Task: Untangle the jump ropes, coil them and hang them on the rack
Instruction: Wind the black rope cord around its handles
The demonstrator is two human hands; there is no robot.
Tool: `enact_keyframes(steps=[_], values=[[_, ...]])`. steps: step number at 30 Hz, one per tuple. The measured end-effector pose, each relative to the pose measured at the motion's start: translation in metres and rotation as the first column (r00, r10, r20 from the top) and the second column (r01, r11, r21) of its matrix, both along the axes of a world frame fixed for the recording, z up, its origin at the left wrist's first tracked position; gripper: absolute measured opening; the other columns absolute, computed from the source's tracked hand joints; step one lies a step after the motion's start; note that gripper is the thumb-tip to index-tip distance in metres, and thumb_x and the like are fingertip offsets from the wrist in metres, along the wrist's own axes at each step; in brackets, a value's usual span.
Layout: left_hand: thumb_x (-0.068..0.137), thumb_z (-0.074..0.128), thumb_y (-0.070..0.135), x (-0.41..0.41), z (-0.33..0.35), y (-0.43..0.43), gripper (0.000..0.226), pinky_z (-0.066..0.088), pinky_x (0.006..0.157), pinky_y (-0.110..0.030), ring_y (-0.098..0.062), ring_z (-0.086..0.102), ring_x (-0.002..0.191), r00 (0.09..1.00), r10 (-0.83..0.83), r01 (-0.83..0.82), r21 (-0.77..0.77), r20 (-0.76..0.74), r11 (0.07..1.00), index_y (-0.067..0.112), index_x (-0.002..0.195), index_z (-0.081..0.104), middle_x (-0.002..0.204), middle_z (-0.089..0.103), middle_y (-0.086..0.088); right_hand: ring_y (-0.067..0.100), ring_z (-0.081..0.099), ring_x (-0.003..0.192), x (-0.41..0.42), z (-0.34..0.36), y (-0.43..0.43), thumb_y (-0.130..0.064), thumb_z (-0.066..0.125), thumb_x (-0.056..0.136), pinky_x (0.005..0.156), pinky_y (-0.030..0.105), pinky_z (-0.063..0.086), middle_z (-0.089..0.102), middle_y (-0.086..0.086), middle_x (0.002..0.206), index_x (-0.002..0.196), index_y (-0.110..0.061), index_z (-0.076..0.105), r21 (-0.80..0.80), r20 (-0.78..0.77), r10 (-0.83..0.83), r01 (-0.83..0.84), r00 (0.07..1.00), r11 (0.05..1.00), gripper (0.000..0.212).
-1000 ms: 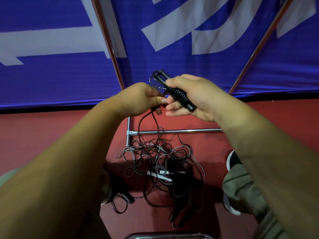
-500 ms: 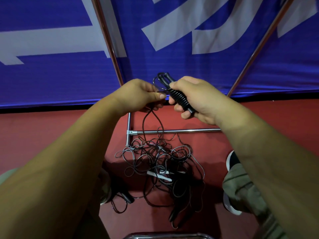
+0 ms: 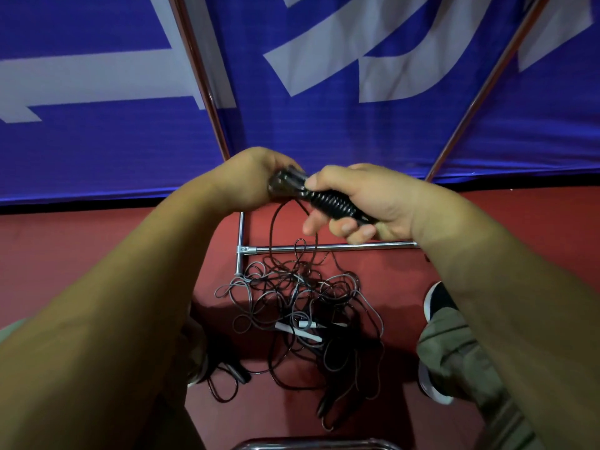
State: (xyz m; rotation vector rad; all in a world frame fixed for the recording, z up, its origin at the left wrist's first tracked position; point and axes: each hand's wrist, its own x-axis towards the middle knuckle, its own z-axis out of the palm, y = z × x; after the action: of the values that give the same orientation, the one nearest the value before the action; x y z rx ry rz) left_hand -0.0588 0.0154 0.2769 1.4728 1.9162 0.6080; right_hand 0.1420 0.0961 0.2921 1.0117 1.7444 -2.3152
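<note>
Clamping the ribbed handle (image 3: 337,204), right hand (image 3: 380,194) fingers (image 3: 352,229) curl tight; left hand (image 3: 250,177) grips its tip (image 3: 288,183)

a blue banner (image 3: 324,131) with white lettering stands above a dull red floor (image 3: 65,248).

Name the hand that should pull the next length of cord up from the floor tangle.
Left. The left hand holds the thin black cord where it drops to the tangle; the right hand is occupied gripping the black ribbed handles.
</note>
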Motion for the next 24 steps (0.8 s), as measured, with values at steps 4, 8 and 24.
enact_keyframes(steps=[4, 8, 24], values=[[0.092, 0.074, 0.004, 0.007, 0.004, -0.002, 0.017, 0.054, 0.072, -0.018, -0.007, 0.067, 0.074, 0.989, -0.070, 0.067, 0.026, 0.129, 0.997, 0.019, 0.096, 0.080, 0.086, 0.078, 0.002, 0.008, 0.036, 0.045, 0.005, -0.001, -0.001, -0.029, 0.052, 0.107, 0.035, 0.017, 0.019, 0.077, 0.028, 0.099, 0.119, -0.002, 0.059, -0.077, 0.088, 0.225, -0.218, 0.970, 0.973, 0.031], [0.087, 0.082, 0.006, 0.007, 0.005, 0.002, 0.017, 0.057, 0.084, -0.022, -0.013, 0.076, 0.091, 0.988, -0.122, 0.114, 0.081, 0.098, 0.990, 0.021, 0.096, 0.081, 0.095, 0.080, 0.003, 0.011, 0.039, 0.048, 0.003, -0.008, -0.002, -0.024, 0.056, 0.106, 0.038, 0.017, 0.019, 0.077, 0.024, 0.103, 0.110, -0.013, 0.054, -0.073, 0.165, 0.278, -0.269, 0.946, 0.960, 0.012], [0.092, 0.080, 0.018, 0.011, 0.007, 0.002, 0.033, 0.048, 0.089, -0.008, 0.004, 0.066, 0.099, 0.946, -0.185, 0.197, 0.022, -0.265, 0.980, 0.033, 0.121, 0.077, 0.110, 0.073, 0.016, 0.014, 0.062, 0.049, -0.010, -0.036, 0.013, -0.027, 0.068, 0.100, 0.045, 0.021, 0.046, 0.077, 0.005, 0.074, 0.099, -0.005, 0.070, 0.336, 0.304, -0.224, 0.116, 0.926, 0.935, 0.022]])
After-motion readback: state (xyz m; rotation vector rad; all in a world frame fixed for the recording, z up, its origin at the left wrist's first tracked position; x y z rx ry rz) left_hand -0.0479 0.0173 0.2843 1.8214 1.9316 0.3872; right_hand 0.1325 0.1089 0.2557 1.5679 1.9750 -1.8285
